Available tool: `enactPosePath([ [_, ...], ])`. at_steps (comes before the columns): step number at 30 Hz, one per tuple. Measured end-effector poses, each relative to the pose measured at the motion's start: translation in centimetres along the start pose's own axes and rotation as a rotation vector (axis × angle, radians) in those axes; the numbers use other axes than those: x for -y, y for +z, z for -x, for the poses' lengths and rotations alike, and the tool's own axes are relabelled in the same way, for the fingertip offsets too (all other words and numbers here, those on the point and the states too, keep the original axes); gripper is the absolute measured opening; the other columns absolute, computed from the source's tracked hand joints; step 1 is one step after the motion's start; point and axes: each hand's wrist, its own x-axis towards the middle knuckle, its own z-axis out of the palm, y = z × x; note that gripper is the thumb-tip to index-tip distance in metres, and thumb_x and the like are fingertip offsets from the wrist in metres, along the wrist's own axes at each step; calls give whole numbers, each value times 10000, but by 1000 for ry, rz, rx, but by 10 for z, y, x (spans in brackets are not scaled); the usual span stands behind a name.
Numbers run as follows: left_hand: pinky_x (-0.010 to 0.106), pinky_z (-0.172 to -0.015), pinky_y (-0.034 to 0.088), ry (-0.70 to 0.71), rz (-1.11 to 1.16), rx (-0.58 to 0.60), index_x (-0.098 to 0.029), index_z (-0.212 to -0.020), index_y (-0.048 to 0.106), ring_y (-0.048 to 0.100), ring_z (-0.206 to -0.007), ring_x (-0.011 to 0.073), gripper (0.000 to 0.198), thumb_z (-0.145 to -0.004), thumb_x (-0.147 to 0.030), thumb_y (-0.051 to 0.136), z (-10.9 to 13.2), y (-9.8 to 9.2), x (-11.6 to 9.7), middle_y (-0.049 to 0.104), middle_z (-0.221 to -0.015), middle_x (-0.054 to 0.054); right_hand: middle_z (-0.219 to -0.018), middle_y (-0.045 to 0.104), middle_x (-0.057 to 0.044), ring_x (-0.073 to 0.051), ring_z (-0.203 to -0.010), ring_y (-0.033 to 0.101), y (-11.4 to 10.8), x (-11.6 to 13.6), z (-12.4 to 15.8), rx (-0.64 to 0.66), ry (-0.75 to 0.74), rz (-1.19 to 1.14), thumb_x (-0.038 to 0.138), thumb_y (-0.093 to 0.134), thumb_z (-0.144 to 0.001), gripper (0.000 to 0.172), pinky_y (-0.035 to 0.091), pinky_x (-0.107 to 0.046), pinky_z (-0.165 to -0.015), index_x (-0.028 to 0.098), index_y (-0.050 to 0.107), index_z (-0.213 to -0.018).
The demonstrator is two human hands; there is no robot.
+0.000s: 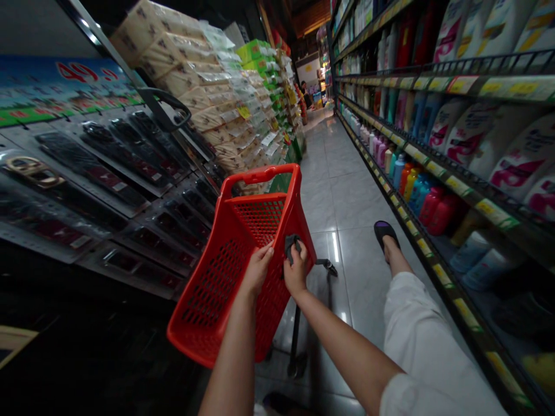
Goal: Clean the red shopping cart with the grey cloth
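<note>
A red plastic shopping cart [208,283] with perforated walls stands in front of me, tilted in the view. My left hand [258,269] grips the cart's near side rim, thumb on top and fingers down inside the basket. Against the outer face of that same side, my right hand [296,269] holds a crumpled dark grey cloth [291,245]. The cloth touches the red plastic just below the rim. No goods show in the visible part of the basket. Part of its bottom is hidden by my left forearm.
Shelves of shampoo bottles [463,133] line the right side. Packaged belts [99,162] hang on the left, beyond them stacked tissue packs [186,75]. A tiled aisle [355,190] runs ahead, with a person [306,97] far off. The cart's wheel [331,267] juts out right.
</note>
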Motion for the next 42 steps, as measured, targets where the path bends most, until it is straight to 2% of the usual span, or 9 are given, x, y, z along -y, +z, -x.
enactPosePath([
  [5,444,-1098,382,18,13,-48,-132,-1096,739,616,-1171,304,598,-650,-526,795,-5,1,2,720,-1156,129,-1485,353,-115,-251,-1397,361,-15,-1,58,167,-81,24,-1,444,-704,708,341,-449,-1163,222,516,-1372],
  [8,447,-1106,373,11,27,-68,-132,-1088,742,603,-1193,309,605,-632,-525,808,-6,0,4,711,-1175,134,-1460,397,-95,-234,-1371,403,-20,-1,68,244,-136,-18,-7,441,-694,700,367,-415,-1153,239,552,-1340],
  [14,447,-1092,384,2,32,-46,-148,-1104,737,614,-1176,305,615,-639,-547,795,-5,1,4,719,-1161,118,-1294,522,-128,-228,-1230,522,-27,10,-2,75,-32,-52,146,434,-870,568,433,-424,-1080,213,470,-1432],
  [16,450,-1102,370,1,46,-40,-146,-1089,742,606,-1189,307,601,-643,-545,795,-4,2,4,710,-1179,126,-1351,489,-122,-229,-1266,495,-32,19,-19,99,-134,-26,175,445,-897,589,427,-414,-1082,245,406,-1481],
  [19,459,-1119,345,8,66,-55,-142,-1042,757,590,-1210,313,594,-613,-549,813,-3,6,8,712,-1169,138,-1345,482,-95,-215,-1261,501,-39,31,-37,205,-257,42,153,452,-904,553,437,-372,-1066,307,479,-1434],
  [28,476,-1130,330,13,227,-68,-145,-1049,757,599,-1197,301,587,-613,-535,812,-3,48,22,739,-1104,120,-1332,487,-93,-232,-1167,551,-58,62,-159,210,-132,384,102,431,-888,543,442,-368,-1032,305,555,-1375],
  [31,464,-1121,351,30,235,-22,-149,-1097,737,588,-1216,284,541,-709,-526,741,-2,60,21,718,-1165,116,-1319,509,-79,-222,-1128,560,-66,65,-158,241,-171,487,129,435,-903,521,453,-350,-1003,324,557,-1371],
  [37,436,-1140,337,187,-12,-92,-166,-1081,734,570,-1240,266,448,-797,-502,648,-1,67,17,689,-1237,89,-1373,495,-69,-221,-1083,558,-88,66,-113,418,-340,667,165,431,-920,510,479,-326,-922,334,529,-1391],
  [42,441,-1140,344,177,-68,-54,-153,-1150,706,562,-1254,258,496,-840,-518,580,4,60,18,673,-1261,104,-1303,533,-84,-248,-1030,570,-87,83,-153,421,-308,745,162,408,-926,506,482,-365,-865,367,552,-1365],
])
